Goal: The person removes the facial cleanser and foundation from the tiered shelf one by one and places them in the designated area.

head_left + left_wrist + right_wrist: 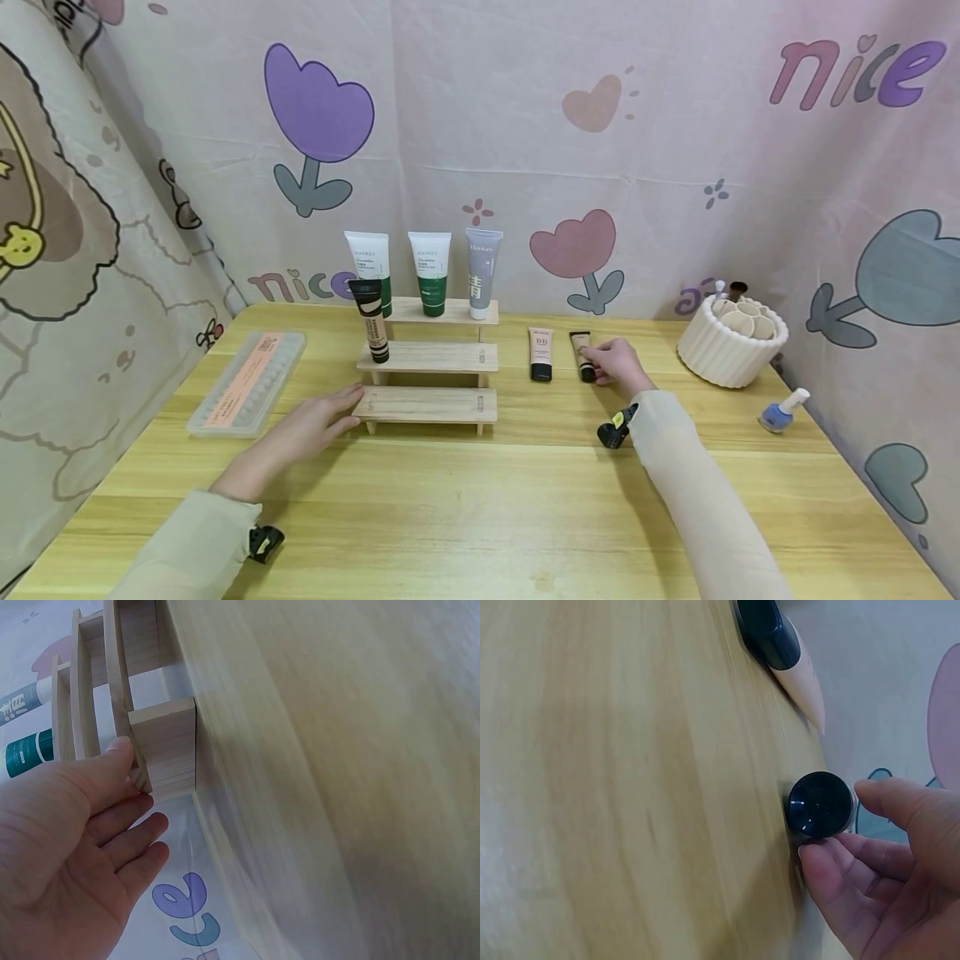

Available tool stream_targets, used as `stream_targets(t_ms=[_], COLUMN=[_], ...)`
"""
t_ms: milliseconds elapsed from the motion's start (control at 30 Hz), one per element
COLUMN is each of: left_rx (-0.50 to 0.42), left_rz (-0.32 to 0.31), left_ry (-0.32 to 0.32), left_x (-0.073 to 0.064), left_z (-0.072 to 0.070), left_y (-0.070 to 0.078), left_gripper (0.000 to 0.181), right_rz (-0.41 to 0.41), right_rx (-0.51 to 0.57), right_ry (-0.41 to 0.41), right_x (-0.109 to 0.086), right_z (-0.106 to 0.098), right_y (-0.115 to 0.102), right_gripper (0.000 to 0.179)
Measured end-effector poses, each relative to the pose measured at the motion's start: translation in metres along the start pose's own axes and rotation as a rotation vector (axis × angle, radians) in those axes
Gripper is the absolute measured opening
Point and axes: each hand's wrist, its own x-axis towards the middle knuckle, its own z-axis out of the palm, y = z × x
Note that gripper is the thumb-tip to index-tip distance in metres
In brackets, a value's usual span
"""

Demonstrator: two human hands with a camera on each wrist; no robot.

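- Head: right hand (618,365) pinches small black-capped tube (584,354) on table (510,517), at 3 o'clock of wooden stand (427,404).
- Pink BB tube (540,354) lies at 9 o'clock of it, between it and the stand.
- Left hand (322,421) grips the stand's bottom tier at its 9 o'clock end; clear case (247,383) at 10 o'clock of that hand.
- Black-topped tube (373,321) on middle tier, partly hiding one of two white-green tubes (431,271) on top tier; grey-blue tube (483,271) at their 3 o'clock.
- Cream brush holder (723,358) at 3 o'clock of right hand, blue nail polish (776,417) at 4.
- Left wrist: thumb above, index finger below board end.
- Right wrist: thumb and index finger at black cap (820,805); BB tube near 12 o'clock.
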Motion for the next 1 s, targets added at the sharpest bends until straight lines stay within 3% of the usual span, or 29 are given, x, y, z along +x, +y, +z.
stream_targets(t_ms=[467, 733, 1000], left_rx=[0.004, 0.007, 0.007], left_rz=[-0.001, -0.004, 0.004], left_ry=[0.000, 0.003, 0.004], left_x=[-0.002, -0.003, -0.003], left_z=[-0.002, -0.003, -0.004], left_y=[0.001, 0.001, 0.001], left_gripper=[0.045, 0.045, 0.045], right_rz=[-0.014, -0.186, -0.382], right_rx=[0.002, -0.095, -0.104], right_ry=[0.007, 0.078, 0.073], right_x=[-0.003, -0.012, -0.037], right_z=[-0.008, -0.017, -0.007], right_y=[-0.001, -0.026, -0.078], right_gripper=[0.040, 0.037, 0.031])
